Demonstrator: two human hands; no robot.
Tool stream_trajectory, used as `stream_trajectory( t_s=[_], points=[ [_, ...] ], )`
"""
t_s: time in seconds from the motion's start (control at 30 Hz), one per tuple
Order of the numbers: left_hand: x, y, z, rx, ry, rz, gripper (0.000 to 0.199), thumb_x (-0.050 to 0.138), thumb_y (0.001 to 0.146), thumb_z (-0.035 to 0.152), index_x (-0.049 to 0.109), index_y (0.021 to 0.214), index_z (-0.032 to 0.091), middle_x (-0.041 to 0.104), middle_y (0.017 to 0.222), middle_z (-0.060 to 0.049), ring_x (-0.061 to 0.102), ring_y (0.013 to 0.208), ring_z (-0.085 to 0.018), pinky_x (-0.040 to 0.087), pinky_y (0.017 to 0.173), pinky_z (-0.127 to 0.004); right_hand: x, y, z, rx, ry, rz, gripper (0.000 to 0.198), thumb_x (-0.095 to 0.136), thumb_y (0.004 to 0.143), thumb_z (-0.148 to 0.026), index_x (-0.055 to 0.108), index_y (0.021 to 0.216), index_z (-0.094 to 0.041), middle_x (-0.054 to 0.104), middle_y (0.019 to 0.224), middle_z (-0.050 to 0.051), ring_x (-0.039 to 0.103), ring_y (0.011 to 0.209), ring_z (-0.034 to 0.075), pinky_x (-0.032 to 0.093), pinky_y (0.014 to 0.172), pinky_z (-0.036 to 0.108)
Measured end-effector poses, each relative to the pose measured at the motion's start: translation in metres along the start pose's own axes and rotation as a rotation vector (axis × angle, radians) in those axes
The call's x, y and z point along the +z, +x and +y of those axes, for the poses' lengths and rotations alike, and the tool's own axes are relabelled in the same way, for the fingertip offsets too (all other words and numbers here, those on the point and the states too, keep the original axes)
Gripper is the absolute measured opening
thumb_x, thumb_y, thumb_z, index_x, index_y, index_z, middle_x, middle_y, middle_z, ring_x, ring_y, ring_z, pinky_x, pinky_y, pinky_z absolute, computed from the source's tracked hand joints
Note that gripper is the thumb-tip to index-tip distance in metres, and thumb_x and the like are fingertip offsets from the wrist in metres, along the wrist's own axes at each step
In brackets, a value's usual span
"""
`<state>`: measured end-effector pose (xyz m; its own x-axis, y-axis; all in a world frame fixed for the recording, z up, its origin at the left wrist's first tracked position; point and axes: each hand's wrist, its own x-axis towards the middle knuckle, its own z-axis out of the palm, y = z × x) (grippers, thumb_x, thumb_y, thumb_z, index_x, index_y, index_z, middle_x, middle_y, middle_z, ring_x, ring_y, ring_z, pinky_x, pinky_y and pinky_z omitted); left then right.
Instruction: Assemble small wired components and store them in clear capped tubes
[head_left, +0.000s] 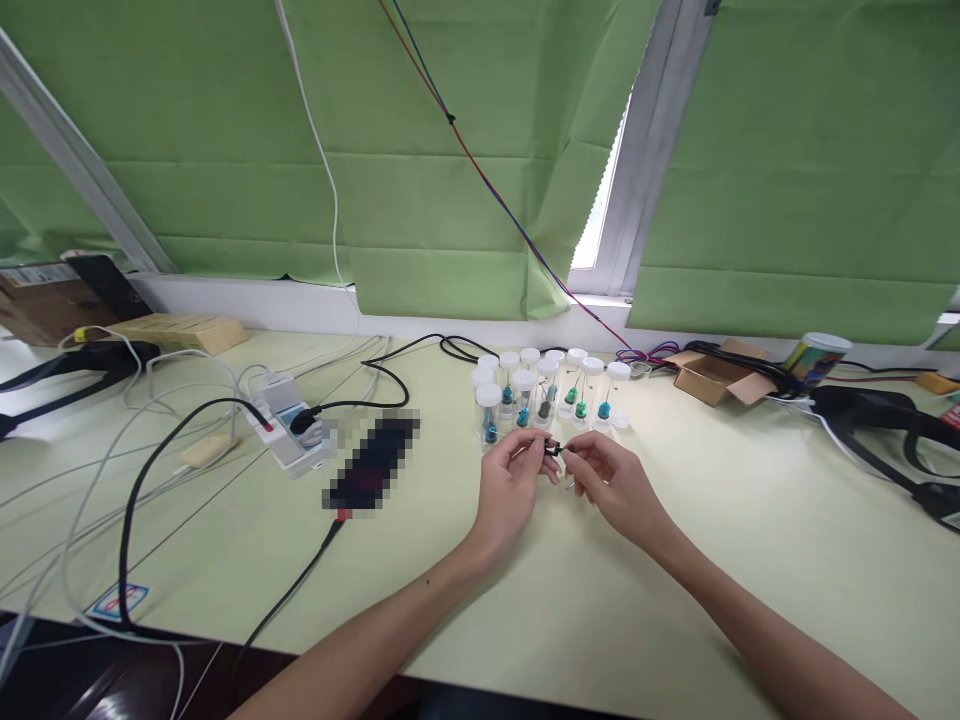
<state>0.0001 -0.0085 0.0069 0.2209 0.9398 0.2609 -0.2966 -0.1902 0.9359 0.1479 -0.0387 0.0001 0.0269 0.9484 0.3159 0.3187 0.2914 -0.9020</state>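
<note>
My left hand and my right hand meet over the middle of the table. Between their fingertips is a small black part, too small to name, pinched from both sides. A thin light piece shows just under my right fingers; I cannot tell whether it belongs to the black part. Right behind my hands stand several clear vials with white caps, among them one vial on the left and another vial on the right. Small teal, green or dark pieces on thin stems show inside them.
A dark pixelated device on a black cable lies left of my hands. Further left are a white power strip and tangled cables. An open cardboard box, a can and a black strapped object sit at the right.
</note>
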Motion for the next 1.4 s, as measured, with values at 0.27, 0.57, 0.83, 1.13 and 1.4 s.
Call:
stream_trajectory(
  t_s=[0.27, 0.57, 0.83, 1.13, 1.4],
  points=[
    [0.001, -0.001, 0.0, -0.004, 0.012, -0.029, 0.019, 0.06, 0.083, 0.034, 0.065, 0.085, 0.016, 0.063, 0.078, -0.004, 0.059, 0.061, -0.012, 0.051, 0.063, -0.027, 0.001, 0.002, 0.0, 0.04, -0.069, 0.01, 0.044, 0.041, 0.093, -0.052, 0.05, 0.063, -0.02, 0.052, 0.052, -0.001, 0.048, 0.047, 0.012, 0.041, 0.05, 0.026],
    [0.0, 0.001, -0.002, -0.007, 0.007, 0.011, 0.016, 0.06, 0.083, 0.031, 0.063, 0.086, 0.016, 0.062, 0.078, -0.003, 0.058, 0.06, -0.011, 0.05, 0.062, -0.026, 0.002, 0.001, 0.007, -0.025, -0.011, 0.022, 0.027, 0.059, 0.085, -0.043, 0.056, 0.101, -0.021, 0.064, 0.088, 0.006, 0.058, 0.06, 0.014, 0.05, 0.055, 0.028],
    [0.0, 0.0, -0.006, -0.022, -0.007, -0.032, 0.02, 0.06, 0.084, 0.034, 0.063, 0.086, 0.015, 0.061, 0.079, -0.004, 0.058, 0.061, -0.012, 0.051, 0.062, -0.027, 0.0, 0.002, 0.001, 0.017, -0.079, -0.009, 0.036, 0.046, 0.092, -0.046, 0.054, 0.07, -0.019, 0.055, 0.057, -0.001, 0.051, 0.05, 0.012, 0.043, 0.051, 0.024],
    [-0.001, 0.0, -0.009, -0.001, 0.014, -0.009, 0.018, 0.057, 0.086, 0.032, 0.063, 0.087, 0.015, 0.061, 0.078, -0.003, 0.058, 0.061, -0.011, 0.05, 0.062, -0.027, 0.001, 0.002, 0.007, 0.021, -0.06, 0.024, 0.029, 0.051, 0.089, -0.048, 0.058, 0.087, -0.019, 0.063, 0.072, 0.003, 0.056, 0.054, 0.014, 0.046, 0.051, 0.026],
    [-0.001, 0.0, -0.009, -0.011, 0.022, 0.001, 0.017, 0.057, 0.086, 0.032, 0.062, 0.087, 0.015, 0.06, 0.077, -0.002, 0.056, 0.059, -0.011, 0.049, 0.061, -0.026, 0.001, 0.001, 0.006, -0.004, -0.05, -0.009, 0.024, 0.055, 0.088, -0.043, 0.055, 0.091, -0.02, 0.06, 0.071, 0.001, 0.057, 0.055, 0.013, 0.048, 0.054, 0.026]
  ],
)
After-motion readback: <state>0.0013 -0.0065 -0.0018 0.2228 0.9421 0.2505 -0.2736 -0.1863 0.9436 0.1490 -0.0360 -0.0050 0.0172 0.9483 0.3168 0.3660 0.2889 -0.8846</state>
